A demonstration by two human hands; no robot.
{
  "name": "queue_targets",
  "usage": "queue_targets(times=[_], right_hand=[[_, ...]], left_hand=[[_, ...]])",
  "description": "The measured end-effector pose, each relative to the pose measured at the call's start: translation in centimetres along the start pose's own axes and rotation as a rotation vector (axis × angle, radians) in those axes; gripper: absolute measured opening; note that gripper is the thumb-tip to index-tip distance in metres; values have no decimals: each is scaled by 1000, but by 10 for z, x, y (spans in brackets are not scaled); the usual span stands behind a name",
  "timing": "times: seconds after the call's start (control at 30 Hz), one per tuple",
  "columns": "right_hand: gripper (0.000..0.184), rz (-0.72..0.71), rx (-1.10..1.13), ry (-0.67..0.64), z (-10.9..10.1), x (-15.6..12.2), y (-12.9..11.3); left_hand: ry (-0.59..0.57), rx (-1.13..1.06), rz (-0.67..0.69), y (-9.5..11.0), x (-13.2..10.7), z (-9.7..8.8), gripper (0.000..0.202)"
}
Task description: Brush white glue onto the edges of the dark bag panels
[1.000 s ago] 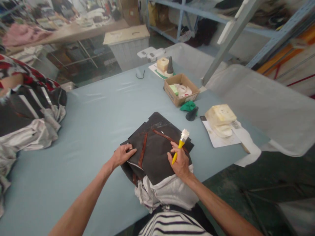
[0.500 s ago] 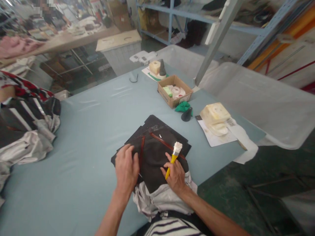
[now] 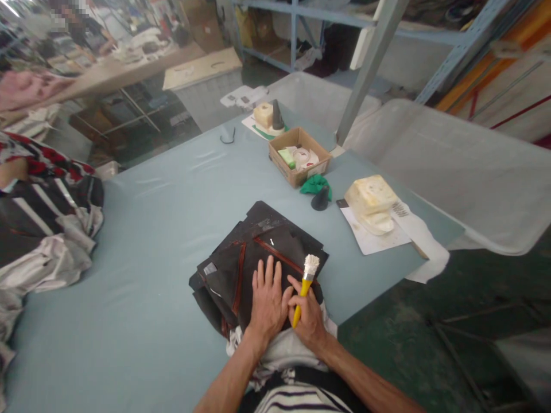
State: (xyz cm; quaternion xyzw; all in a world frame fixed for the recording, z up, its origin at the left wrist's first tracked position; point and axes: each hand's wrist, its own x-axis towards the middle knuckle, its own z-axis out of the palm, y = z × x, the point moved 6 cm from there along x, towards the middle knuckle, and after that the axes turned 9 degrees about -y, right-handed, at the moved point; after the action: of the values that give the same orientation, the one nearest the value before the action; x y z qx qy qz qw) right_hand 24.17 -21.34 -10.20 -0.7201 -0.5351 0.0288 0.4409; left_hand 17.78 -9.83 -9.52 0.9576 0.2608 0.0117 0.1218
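Note:
A dark garment piece (image 3: pixel 224 275) with reddish-brown strips and pale fabric (image 3: pixel 284 348) at its near end lies on the table in front of me. Flat on its middle rests my left hand (image 3: pixel 267 298), fingers stretched out and holding nothing. My right hand (image 3: pixel 309 312) is just beside it, closed around a yellow-handled paintbrush (image 3: pixel 306 287). The brush points away from me, its bristles coated in something whitish. Under the far part of the garment shows a flat black board (image 3: pixel 262 213) with notched corners.
Right of the garment, a cream block (image 3: pixel 372 194) sits on a white sheet (image 3: pixel 365 244). Farther back are a dark cone (image 3: pixel 320 199), a green cloth (image 3: pixel 315 183) and a cardboard box (image 3: pixel 297 172). At left, a person's arm (image 3: pixel 15 171) rests by another dark garment (image 3: pixel 26 209).
My left hand has moved right from the garment's left edge onto its middle, beside my right hand. The right hand still holds the paintbrush in nearly the same place.

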Motion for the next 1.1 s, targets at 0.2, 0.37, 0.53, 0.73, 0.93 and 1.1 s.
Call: queue_targets(times=[0.2,0.37,0.53,0.73,0.93,1.1], right_hand=[[17,63,81,-110,-12,-3,4],[13,97,49,-49,-12,7,3],[9,26,36,-95,-16,12,-3],[30,111,54,-9,-35,12,-11],[35,373,95,160,-76,10,-13],[34,533,169,374,-108,1,-5]], left_hand=[[34,-30,81,-2,-3,17,60],[68,-158,73,-14,-1,33,57],[47,-220,33,-15,3,30,57],[58,-265,7,-11,2,25,61],[123,-234,48,-6,0,16,68],[19,-203,134,1,7,9,68]])
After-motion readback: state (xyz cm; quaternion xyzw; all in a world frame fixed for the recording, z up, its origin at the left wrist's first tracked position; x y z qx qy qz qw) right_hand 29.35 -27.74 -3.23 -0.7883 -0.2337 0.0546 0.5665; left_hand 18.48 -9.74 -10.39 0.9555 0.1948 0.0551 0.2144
